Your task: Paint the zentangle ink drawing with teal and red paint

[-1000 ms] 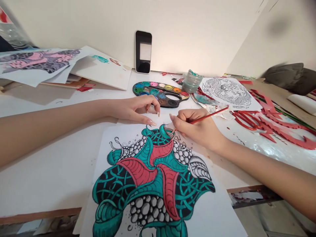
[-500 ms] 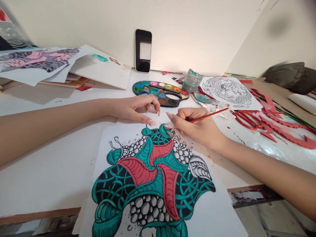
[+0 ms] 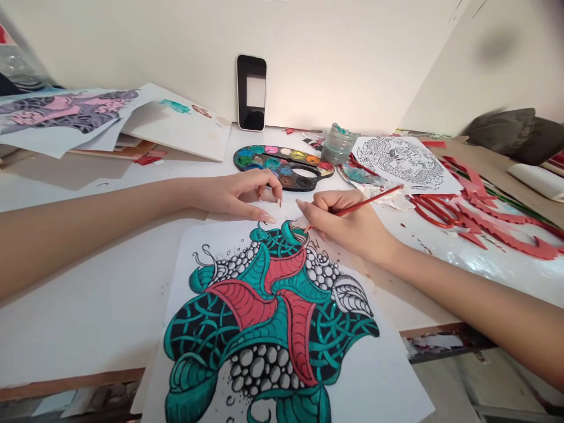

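Note:
My right hand (image 3: 352, 226) pinches a thin red paintbrush (image 3: 372, 200) at the upper right of a patterned drawing (image 3: 282, 311). The brush tip is near a leaf-like curl at the top of the pattern, partly hidden by my fingers. Teal, red and black fill much of the design, while the pebble shapes and a striped leaf at right are white and grey. My left hand (image 3: 249, 194) holds nothing, its fingers loosely curved and apart, with the thumb at the sheet's top edge. Just behind it lies a black palette (image 3: 282, 160) of many paint colours.
A glass jar (image 3: 339, 145) of cloudy water stands beside the palette. A phone (image 3: 251, 94) leans on the wall. Red-handled scissors (image 3: 434, 211), red paper scraps (image 3: 506, 235) and a dragon line drawing (image 3: 403, 164) lie at right. Painted sheets (image 3: 61, 114) and boards are at left.
The whole view has shifted slightly, so things sit a little further left. Both hands keep nearly the same pose, and the paintbrush stays in my right hand.

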Demonstrator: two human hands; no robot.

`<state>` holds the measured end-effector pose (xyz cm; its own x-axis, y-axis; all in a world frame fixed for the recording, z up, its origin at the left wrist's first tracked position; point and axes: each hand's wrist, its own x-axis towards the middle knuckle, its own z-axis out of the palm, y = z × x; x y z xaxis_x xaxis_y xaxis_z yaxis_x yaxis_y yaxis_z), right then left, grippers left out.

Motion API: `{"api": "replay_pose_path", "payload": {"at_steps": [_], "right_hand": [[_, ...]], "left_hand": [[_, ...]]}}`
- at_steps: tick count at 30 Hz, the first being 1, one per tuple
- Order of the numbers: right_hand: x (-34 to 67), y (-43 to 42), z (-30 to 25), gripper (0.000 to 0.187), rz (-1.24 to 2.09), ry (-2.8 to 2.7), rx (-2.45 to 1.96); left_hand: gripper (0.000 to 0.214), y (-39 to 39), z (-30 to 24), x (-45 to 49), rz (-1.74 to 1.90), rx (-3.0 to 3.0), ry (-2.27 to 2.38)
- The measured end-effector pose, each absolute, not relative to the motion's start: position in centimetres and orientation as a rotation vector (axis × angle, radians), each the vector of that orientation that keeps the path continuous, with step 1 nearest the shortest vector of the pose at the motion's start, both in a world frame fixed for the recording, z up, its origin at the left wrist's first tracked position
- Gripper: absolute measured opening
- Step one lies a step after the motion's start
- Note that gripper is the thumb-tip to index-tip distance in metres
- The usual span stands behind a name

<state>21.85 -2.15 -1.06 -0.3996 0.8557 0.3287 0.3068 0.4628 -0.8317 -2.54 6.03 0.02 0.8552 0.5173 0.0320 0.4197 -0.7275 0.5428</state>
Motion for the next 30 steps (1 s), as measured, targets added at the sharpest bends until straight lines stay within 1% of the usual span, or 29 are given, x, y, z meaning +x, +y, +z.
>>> {"api": "replay_pose_path", "payload": {"at_steps": [5, 9, 11, 14, 21, 30], "right_hand": [[21.93, -2.13, -0.97, 0.061, 0.936, -1.882, -0.942], [21.95, -2.15, -0.79, 0.051, 1.071, -1.799, -0.898], [21.90, -2.16, -0.77, 0.052, 1.095, -1.818, -0.877], [21.79, -2.10, -0.95, 0.060, 1.085, -1.828, -0.859], [21.84, -1.90, -1.26, 0.055, 1.044, -1.880, -0.859], [21.80, -1.89, -1.29, 0.051, 0.992, -1.908, -0.898]], "left_hand": [[0.047, 5.81, 0.13, -2.49, 0.245, 2.481, 0.696], [0.048, 5.74, 0.03, -2.50, 0.261, 2.456, 0.714], [0.051, 5.82, -0.05, -2.53, 0.257, 2.456, 0.712], [0.054, 5.91, -0.04, -2.54, 0.238, 2.480, 0.717], [0.046, 5.83, 0.18, -2.48, 0.230, 2.500, 0.691], [0.046, 5.99, 0.02, -2.47, 0.240, 2.479, 0.675]]}}
